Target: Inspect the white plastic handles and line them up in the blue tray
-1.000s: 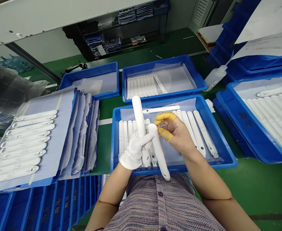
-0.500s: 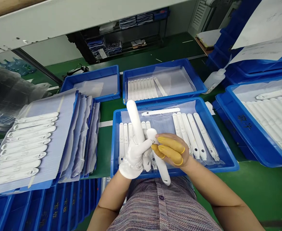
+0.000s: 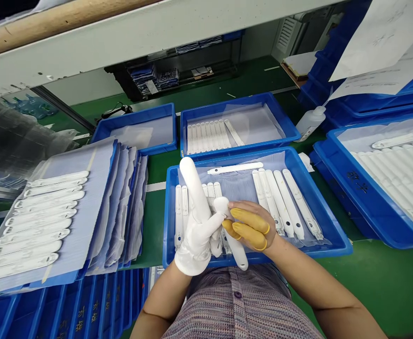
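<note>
Over the near blue tray, my left hand (image 3: 195, 242), in a white glove, is closed around a long white plastic piece (image 3: 194, 188) that slants up to the left. A second long white plastic piece (image 3: 237, 252) passes between my hands, its lower end with a small hole pointing down toward my shirt. My right hand (image 3: 252, 226), with yellow finger cots on several fingers, is closed at the upper part of this second piece. The fingers partly hide where it is gripped. Similar white pieces (image 3: 277, 197) lie in the near blue tray (image 3: 312, 188), to the left and right of my hands.
Behind stand two more blue trays (image 3: 238, 149), one with a row of white pieces. At left, white pieces (image 3: 40, 221) lie on stacked lined sheets (image 3: 97, 188). A squeeze bottle (image 3: 310, 123) and a full blue tray (image 3: 379, 212) are at right. A shelf beam (image 3: 122, 42) crosses above.
The view has tilted slightly, so the trays sit a little lower in the picture. Both hands keep their hold, and the two white pieces have barely shifted.
</note>
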Motion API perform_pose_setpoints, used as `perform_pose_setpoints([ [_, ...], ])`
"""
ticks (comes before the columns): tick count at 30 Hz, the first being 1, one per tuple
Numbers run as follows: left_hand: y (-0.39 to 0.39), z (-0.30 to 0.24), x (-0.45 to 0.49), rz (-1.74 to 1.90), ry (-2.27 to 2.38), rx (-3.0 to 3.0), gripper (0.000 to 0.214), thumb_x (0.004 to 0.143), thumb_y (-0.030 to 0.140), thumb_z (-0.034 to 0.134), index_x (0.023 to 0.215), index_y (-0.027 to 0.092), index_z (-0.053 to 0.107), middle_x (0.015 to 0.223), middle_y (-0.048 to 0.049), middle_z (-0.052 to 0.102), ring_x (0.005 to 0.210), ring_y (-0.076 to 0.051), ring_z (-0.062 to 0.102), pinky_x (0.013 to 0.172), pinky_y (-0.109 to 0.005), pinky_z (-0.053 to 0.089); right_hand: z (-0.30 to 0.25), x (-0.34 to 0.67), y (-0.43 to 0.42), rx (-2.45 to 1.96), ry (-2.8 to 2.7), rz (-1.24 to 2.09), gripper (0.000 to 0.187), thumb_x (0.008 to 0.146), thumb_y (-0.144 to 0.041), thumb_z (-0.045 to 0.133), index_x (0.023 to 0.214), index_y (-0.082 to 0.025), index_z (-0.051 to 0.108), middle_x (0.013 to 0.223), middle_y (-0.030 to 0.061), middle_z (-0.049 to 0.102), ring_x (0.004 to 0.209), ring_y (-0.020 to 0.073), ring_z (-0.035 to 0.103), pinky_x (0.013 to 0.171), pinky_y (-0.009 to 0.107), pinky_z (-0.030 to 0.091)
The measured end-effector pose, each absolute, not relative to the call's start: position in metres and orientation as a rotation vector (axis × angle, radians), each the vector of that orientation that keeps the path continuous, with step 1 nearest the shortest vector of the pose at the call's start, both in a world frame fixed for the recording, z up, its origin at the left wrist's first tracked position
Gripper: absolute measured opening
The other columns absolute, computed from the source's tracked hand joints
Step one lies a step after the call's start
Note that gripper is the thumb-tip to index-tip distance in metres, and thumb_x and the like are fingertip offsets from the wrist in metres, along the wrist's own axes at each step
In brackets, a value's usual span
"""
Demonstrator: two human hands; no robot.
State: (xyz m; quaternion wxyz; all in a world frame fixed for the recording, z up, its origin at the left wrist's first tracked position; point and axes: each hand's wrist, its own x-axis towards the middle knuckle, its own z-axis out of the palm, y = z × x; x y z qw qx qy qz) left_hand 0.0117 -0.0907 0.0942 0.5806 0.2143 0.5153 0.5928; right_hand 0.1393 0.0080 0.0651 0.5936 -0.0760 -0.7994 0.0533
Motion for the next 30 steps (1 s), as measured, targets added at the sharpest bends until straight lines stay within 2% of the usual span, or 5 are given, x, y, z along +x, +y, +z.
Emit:
perform_pose_setpoints([
  [3,-0.091,0.093,0.012,1.399,1.225,0.476,0.030,0.091,0.042,0.072,0.096,0.018,0.055,0.047,0.0084,0.053,0.029,-0.012,0.050,0.031,-0.019,0.037,0.063,0.138,0.008,-0.196,-1.861,0.162,0.015,0.088,-0.012,0.073,0.096,-0.021,0.063,0.105,0.0050,0.072,0.096,0.0165,0.074,0.080,0.032,0.070],
  [13,-0.089,0.093,0.009,1.372,1.213,0.487,0.038,0.092,0.044,0.070,0.114,0.019,0.053,0.050,0.0100,0.053,0.029,-0.012,0.050,0.029,-0.019,0.037,0.059,0.137,0.009,-0.165,-1.894,0.209,0.009,0.094,-0.014,0.065,0.100,-0.021,0.064,0.103,0.0040,0.072,0.100,0.0173,0.074,0.083,0.035,0.070],
  [22,-0.091,0.091,0.010,1.357,1.242,0.468,0.042,0.091,0.046,0.071,0.116,0.017,0.054,0.049,0.0090,0.053,0.029,-0.012,0.052,0.031,-0.019,0.039,0.055,0.130,0.010,-0.138,-1.848,0.171,0.014,0.090,-0.009,0.068,0.096,-0.021,0.063,0.104,0.0033,0.068,0.103,0.0177,0.072,0.086,0.035,0.068],
  [26,-0.091,0.090,0.011,1.341,1.276,0.464,0.048,0.086,0.051,0.074,0.111,0.016,0.055,0.048,0.0080,0.054,0.028,-0.012,0.050,0.031,-0.019,0.038,0.054,0.129,0.008,-0.146,-1.841,0.136,0.011,0.091,-0.010,0.066,0.094,-0.020,0.062,0.105,0.0042,0.066,0.104,0.0182,0.071,0.085,0.036,0.069],
  [30,-0.092,0.087,0.011,1.349,1.266,0.454,0.041,0.087,0.051,0.073,0.102,0.017,0.055,0.047,0.0081,0.053,0.028,-0.012,0.049,0.030,-0.021,0.038,0.053,0.129,0.006,-0.163,-1.832,0.150,0.011,0.092,-0.009,0.066,0.094,-0.020,0.062,0.103,0.0035,0.065,0.099,0.0170,0.071,0.082,0.035,0.069],
])
